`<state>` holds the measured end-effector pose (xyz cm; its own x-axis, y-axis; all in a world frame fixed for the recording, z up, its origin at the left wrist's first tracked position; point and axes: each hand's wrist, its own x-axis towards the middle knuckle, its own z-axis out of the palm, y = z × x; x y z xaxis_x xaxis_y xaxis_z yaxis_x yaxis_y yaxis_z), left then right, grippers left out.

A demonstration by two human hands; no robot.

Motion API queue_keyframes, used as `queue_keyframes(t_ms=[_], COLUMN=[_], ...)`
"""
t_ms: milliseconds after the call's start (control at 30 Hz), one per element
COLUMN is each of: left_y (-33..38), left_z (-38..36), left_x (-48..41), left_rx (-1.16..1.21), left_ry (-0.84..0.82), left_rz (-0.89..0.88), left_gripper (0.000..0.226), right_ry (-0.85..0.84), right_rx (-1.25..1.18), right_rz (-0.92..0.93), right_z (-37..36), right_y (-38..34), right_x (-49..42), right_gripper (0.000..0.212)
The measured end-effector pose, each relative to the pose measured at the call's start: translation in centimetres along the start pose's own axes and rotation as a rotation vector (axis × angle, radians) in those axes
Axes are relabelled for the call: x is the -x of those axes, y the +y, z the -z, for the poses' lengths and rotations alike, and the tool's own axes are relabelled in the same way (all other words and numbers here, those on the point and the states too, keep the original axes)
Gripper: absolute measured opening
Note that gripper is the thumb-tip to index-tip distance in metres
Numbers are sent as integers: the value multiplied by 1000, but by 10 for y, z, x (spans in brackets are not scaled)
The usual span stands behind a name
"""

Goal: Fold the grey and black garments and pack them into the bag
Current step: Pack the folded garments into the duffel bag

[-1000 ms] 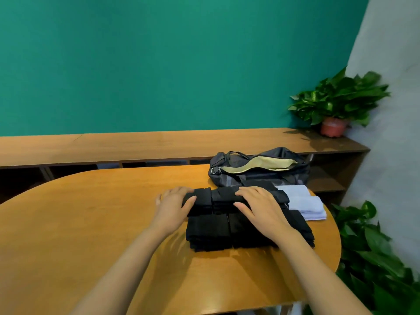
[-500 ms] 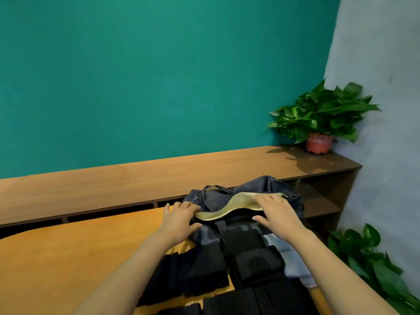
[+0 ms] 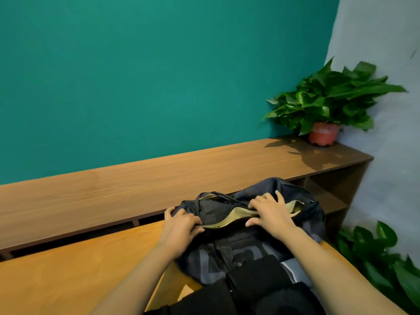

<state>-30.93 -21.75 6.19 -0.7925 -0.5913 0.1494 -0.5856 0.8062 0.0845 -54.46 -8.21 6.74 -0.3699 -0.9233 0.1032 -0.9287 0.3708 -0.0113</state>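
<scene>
A dark grey bag (image 3: 313,214) with a tan lining lies at the far right of the orange table (image 3: 68,269), its mouth partly open. My left hand (image 3: 181,226) grips the near-left edge of the opening. My right hand (image 3: 270,212) holds the near edge of the opening further right, fingers curled over the tan lining. The folded black garment (image 3: 256,289) lies on the table just below the bag, between my forearms. A strip of the grey garment (image 3: 292,269) shows beside it on the right, mostly hidden by my right arm.
A long wooden shelf unit (image 3: 159,178) runs behind the table along the teal wall. A potted plant (image 3: 325,110) stands at its right end. Another leafy plant (image 3: 381,264) grows on the floor right of the table.
My hands left the folded black garment and took hold of the bag's opening. The mouth has been drawn wider since half a second ago. The view has tilted up toward the bag.
</scene>
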Motion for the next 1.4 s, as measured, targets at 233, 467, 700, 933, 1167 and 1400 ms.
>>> queue_keyframes(t_ms=[233, 467, 700, 933, 1167, 1400], left_y=[-18, -48, -103, -175, -204, -170], left_z=[21, 105, 207, 251, 256, 194], left_x=[-18, -12, 53, 205, 389, 519], left_rx=[109, 212, 199, 80, -26, 86], left_ry=[240, 656, 870, 891, 900, 770], left_rz=[49, 90, 194, 344, 545, 652], left_gripper=[26, 16, 15, 11, 9, 9], right_ry=[281, 672, 785, 696, 506, 249], right_rx=[-170, -301, -440, -544, -678, -747], right_rz=[-73, -30, 77, 268, 436, 480], right_z=[11, 94, 176, 196, 187, 117], right_y=[-11, -61, -165, -311, -449, -481], right_x=[-19, -43, -45, -3, 88, 198], right_gripper=[31, 30, 30, 31, 31, 24])
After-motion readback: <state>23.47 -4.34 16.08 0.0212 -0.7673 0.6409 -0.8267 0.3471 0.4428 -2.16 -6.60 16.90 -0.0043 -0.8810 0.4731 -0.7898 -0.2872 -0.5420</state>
